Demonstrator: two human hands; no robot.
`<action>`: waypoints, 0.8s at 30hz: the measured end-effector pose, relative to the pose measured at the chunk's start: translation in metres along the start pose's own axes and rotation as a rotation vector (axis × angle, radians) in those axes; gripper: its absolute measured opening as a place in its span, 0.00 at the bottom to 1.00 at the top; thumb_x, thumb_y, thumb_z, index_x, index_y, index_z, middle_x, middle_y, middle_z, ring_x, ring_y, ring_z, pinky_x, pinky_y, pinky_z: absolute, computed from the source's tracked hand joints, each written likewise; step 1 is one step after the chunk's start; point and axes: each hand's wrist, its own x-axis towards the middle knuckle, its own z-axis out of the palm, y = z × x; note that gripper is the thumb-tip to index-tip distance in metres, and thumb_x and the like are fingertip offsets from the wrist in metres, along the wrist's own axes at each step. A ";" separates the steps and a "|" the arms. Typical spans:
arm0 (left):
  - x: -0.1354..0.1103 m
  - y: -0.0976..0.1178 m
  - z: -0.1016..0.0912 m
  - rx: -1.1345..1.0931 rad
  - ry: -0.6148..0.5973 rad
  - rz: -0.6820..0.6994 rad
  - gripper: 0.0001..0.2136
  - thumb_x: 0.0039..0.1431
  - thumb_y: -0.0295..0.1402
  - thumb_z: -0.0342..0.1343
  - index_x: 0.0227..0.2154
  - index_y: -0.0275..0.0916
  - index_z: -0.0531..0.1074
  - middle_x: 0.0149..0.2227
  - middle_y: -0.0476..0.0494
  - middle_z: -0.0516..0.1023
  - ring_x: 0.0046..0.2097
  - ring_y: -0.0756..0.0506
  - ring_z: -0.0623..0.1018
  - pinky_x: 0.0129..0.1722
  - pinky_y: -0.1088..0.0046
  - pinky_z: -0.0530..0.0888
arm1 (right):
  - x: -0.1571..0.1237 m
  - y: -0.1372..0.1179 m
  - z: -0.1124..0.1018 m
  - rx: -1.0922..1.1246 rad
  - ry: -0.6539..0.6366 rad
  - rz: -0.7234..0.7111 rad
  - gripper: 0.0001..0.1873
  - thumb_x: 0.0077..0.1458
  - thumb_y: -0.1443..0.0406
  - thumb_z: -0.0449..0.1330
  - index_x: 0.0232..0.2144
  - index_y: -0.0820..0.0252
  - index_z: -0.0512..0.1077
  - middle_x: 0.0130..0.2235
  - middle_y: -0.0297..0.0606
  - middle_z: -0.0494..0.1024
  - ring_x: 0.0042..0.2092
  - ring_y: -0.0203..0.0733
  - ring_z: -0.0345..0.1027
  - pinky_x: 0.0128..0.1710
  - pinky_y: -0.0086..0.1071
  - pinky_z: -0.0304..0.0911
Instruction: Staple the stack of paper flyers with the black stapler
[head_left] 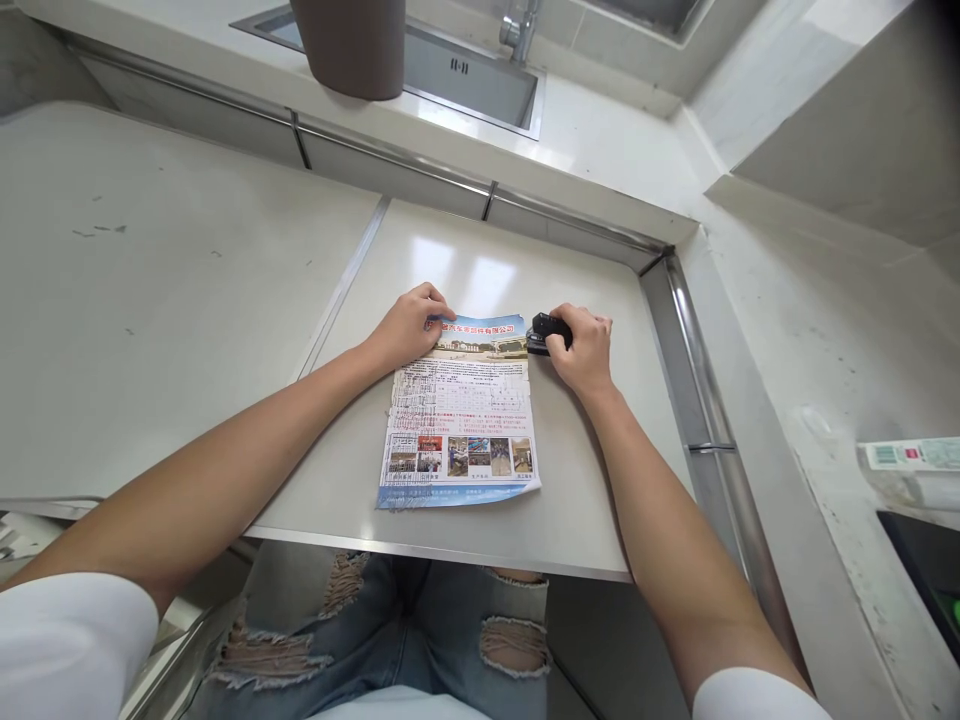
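- Evidently, in the head view, the printed leaflet (480, 400) lies on the white tabletop (589, 485) between both hands, its lower right corner lifting slightly.
- The left hand (416, 324) has thumb and fingers clamped on the leaflet's upper left corner, a grip that should stop swivelling.
- The right hand (585, 348) is wrapped around a black stapler (547, 328) at the upper right edge; whether its mouth straddles the paper, I cannot tell.
- Best keep the stapler square to that edge, pressure even, fingertips clear.
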 end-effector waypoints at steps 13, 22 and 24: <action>0.000 0.012 -0.004 0.019 0.009 -0.071 0.15 0.58 0.21 0.57 0.38 0.40 0.88 0.47 0.40 0.84 0.43 0.43 0.82 0.48 0.62 0.82 | -0.001 -0.011 -0.009 -0.122 -0.105 -0.110 0.06 0.56 0.65 0.55 0.37 0.52 0.68 0.40 0.41 0.82 0.47 0.57 0.73 0.52 0.51 0.57; 0.000 0.012 -0.004 0.017 0.060 -0.112 0.13 0.57 0.22 0.59 0.36 0.39 0.88 0.45 0.40 0.84 0.42 0.43 0.81 0.47 0.61 0.81 | -0.003 0.000 -0.030 0.035 -0.320 -0.383 0.16 0.62 0.60 0.59 0.50 0.54 0.76 0.43 0.42 0.83 0.44 0.55 0.73 0.49 0.47 0.61; 0.000 0.013 -0.005 0.010 0.058 -0.101 0.13 0.56 0.22 0.59 0.36 0.39 0.88 0.45 0.40 0.84 0.41 0.44 0.81 0.47 0.62 0.81 | -0.002 -0.001 -0.032 0.063 -0.351 -0.402 0.20 0.67 0.52 0.62 0.56 0.52 0.77 0.42 0.42 0.83 0.44 0.54 0.73 0.48 0.46 0.62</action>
